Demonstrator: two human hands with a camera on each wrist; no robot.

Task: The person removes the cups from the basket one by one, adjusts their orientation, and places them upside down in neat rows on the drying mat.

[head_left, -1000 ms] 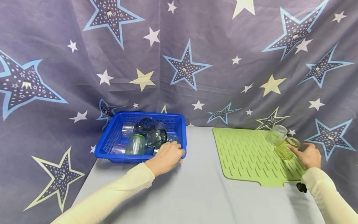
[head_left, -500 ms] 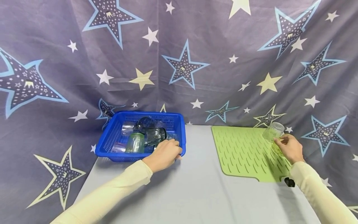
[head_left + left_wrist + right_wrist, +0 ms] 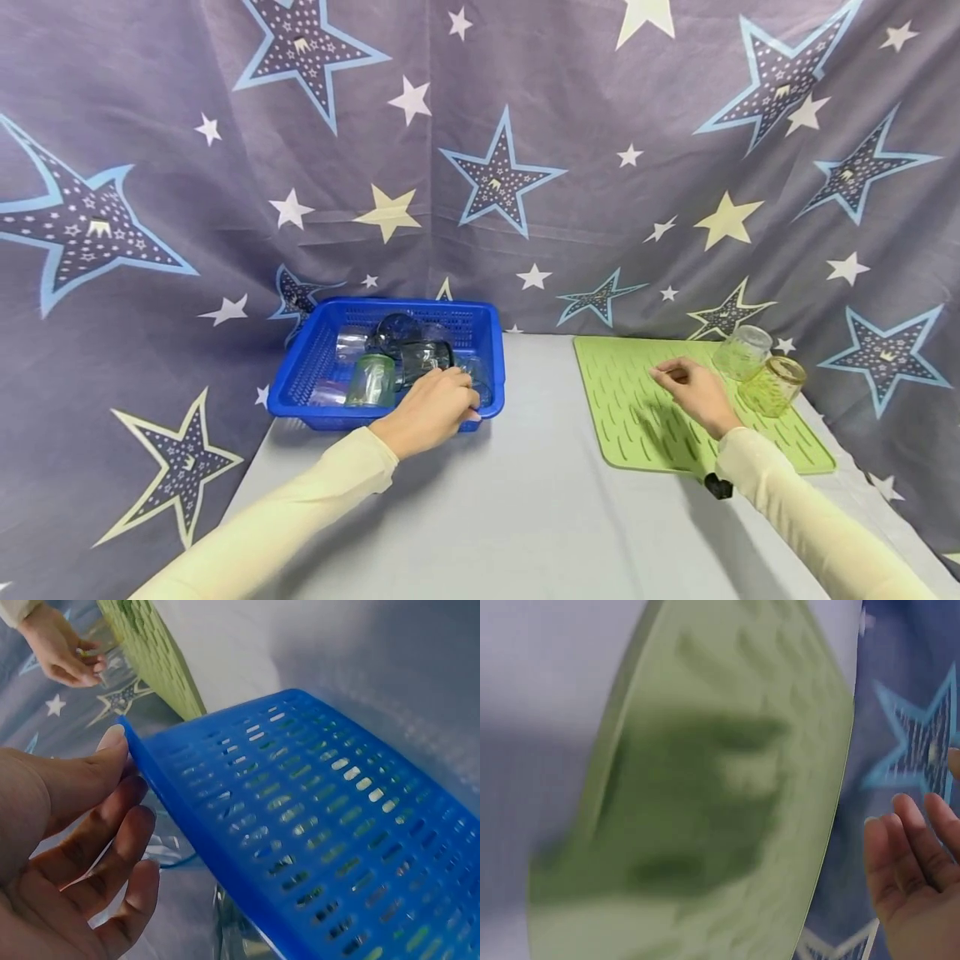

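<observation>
My left hand (image 3: 435, 408) is at the near right corner of a blue plastic basket (image 3: 285, 367). In the left wrist view the thumb (image 3: 112, 739) lies against the basket's rim, with the fingers curled on the inner side, gripping it. Inside the basket lie several glasses, among them a greenish glass (image 3: 371, 381) and a dark glass (image 3: 426, 358). My right hand (image 3: 697, 393) holds nothing and hangs above a green draining mat (image 3: 626, 400), its fingers loosely bent. On the mat's right side a clear glass (image 3: 741, 353) and a yellow glass (image 3: 772, 387) stand side by side.
A pale table (image 3: 540, 517) lies under the basket and mat. Behind it hangs a star-patterned purple-grey cloth (image 3: 600, 100). A black object (image 3: 717, 486) shows beneath the right wrist.
My right hand has let go of the yellow glass beside the clear one and moved left across the mat. The left hand has stayed at the basket's corner.
</observation>
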